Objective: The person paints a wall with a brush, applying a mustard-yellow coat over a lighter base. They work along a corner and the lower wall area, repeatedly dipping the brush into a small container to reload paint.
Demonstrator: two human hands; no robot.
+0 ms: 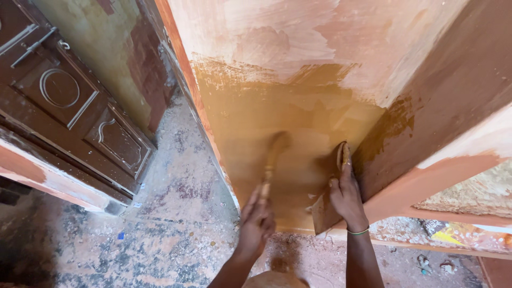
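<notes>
My left hand grips the handle of a paintbrush, whose bristles press against the wall panel where fresh ochre-yellow paint covers pinkish primer. The brush is blurred. My right hand, with a green band at the wrist, holds a flat paint-smeared piece against the wall near the inner corner, its fingers stretched up along it. The wet yellow patch spreads between and above both hands.
A dark brown carved wooden door stands at the left. The floor is rough, dusty and speckled with paint. A brown wall face meets the painted panel at the right. Debris and a yellow scrap lie at lower right.
</notes>
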